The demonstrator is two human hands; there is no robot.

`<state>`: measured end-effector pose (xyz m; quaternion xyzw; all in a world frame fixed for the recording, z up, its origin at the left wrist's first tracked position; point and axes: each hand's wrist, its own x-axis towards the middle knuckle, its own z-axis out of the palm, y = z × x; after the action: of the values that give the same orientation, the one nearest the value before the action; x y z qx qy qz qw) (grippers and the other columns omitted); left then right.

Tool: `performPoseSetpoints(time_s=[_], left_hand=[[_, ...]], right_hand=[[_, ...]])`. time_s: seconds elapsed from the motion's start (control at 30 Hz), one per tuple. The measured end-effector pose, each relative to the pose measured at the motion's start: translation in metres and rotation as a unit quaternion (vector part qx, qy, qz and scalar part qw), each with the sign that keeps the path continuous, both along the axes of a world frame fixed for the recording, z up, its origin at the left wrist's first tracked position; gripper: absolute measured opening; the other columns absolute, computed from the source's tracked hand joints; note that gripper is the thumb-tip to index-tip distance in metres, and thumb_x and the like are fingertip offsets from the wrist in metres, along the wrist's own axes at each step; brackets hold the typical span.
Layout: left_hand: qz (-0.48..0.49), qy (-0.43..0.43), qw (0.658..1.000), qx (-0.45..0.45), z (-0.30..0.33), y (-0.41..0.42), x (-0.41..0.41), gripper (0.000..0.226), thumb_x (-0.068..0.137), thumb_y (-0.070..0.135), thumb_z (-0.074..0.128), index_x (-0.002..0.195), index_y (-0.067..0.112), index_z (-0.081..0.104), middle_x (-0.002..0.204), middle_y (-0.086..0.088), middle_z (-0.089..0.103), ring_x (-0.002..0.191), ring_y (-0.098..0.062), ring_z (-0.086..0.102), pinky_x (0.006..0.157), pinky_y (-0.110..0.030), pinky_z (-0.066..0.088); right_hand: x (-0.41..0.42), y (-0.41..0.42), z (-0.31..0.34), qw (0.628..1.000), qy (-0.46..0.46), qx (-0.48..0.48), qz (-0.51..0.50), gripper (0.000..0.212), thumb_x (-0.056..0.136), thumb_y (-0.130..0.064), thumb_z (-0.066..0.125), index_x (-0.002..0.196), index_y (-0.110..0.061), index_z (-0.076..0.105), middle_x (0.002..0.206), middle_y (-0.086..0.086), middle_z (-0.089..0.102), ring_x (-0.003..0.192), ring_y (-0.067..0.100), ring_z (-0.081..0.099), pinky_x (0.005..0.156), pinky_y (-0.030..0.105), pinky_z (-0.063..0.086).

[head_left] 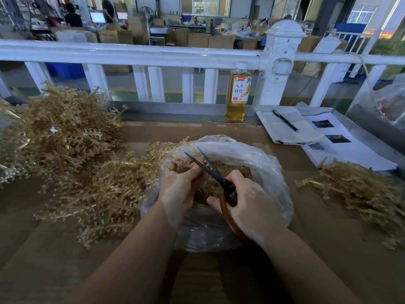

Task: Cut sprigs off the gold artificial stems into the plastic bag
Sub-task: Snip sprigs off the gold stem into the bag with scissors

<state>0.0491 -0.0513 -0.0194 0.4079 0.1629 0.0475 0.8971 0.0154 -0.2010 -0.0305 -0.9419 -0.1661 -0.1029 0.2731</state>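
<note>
A clear plastic bag [258,163] lies open on the brown table in front of me, with cut gold sprigs [232,170] inside. My left hand [177,187] holds a gold stem [177,164] over the bag's left rim, fingers curled round it. My right hand [247,205] grips scissors [210,170] with red-brown handles; their dark blades are parted and point up-left, just beside the stem. A heap of gold stems [98,189] lies left of the bag.
A larger gold pile [59,132] sits at the far left and another gold pile [359,189] at the right. A tea bottle [237,95] stands by the white railing [153,53]. A notebook with pen [285,126] and printed sheets [341,148] lie at back right.
</note>
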Motion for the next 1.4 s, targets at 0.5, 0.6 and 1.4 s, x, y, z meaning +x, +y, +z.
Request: performPoseSetpoints(time_s=[0.5,0.6,1.4], left_hand=[[0.009,0.0,1.0,0.013,-0.006,0.0,0.004,0.03,0.084,-0.017,0.052,0.091,0.011,0.048,0.077,-0.008,0.059,0.064,-0.018,0.067,0.052,-0.023,0.055],[0.0,0.008,1.0,0.009,-0.006,0.001,0.004,0.03,0.085,-0.017,0.051,0.091,0.011,0.048,0.078,-0.008,0.059,0.065,-0.017,0.066,0.052,-0.024,0.055],[-0.052,0.008,0.999,-0.012,-0.015,0.007,0.012,0.028,0.082,-0.012,0.06,0.102,0.005,0.05,0.083,-0.013,0.07,0.07,-0.019,0.072,0.055,-0.025,0.055]], right_hand=[[0.006,0.002,-0.005,1.0,-0.019,-0.021,0.0,0.043,0.08,-0.068,0.055,0.099,-0.032,0.041,0.087,-0.009,0.056,0.08,0.008,0.053,0.06,0.016,0.032],[0.007,0.003,-0.007,0.999,-0.023,-0.027,-0.002,0.043,0.08,-0.068,0.054,0.098,-0.031,0.039,0.088,-0.008,0.056,0.079,0.009,0.054,0.063,0.02,0.037],[0.004,0.005,0.001,0.998,-0.022,-0.067,-0.007,0.037,0.091,-0.059,0.048,0.103,-0.025,0.037,0.085,-0.006,0.055,0.075,0.012,0.051,0.064,0.023,0.035]])
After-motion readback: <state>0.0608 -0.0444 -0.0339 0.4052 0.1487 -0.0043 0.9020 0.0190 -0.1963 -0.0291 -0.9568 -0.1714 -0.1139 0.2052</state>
